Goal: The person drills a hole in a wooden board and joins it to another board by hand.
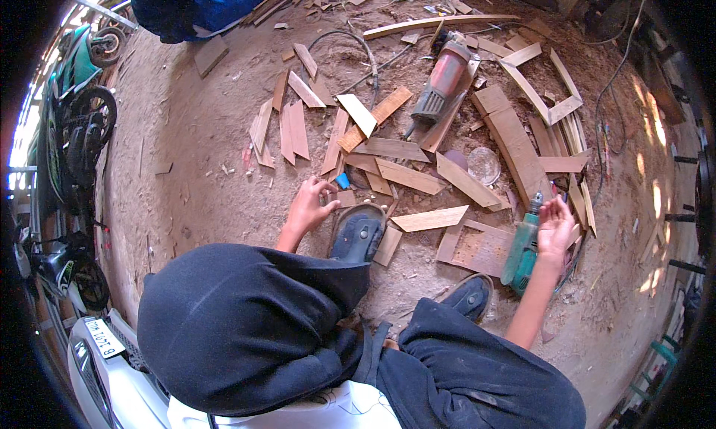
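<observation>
right hand (556, 226) half-curled beside green drill (521, 251)

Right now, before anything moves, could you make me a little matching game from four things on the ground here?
1. Drill
2. Grinder
3. Small cap-like piece
4. Sandals

A. Bright blue
B. On the person's feet
C. Green, beside the right hand
D. Red and grey

Pairs: 1-C, 2-D, 3-A, 4-B.

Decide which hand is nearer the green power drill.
Right. The right hand is beside the power drill, near its chuck; the left hand is far to its left, by a sandal.
</observation>
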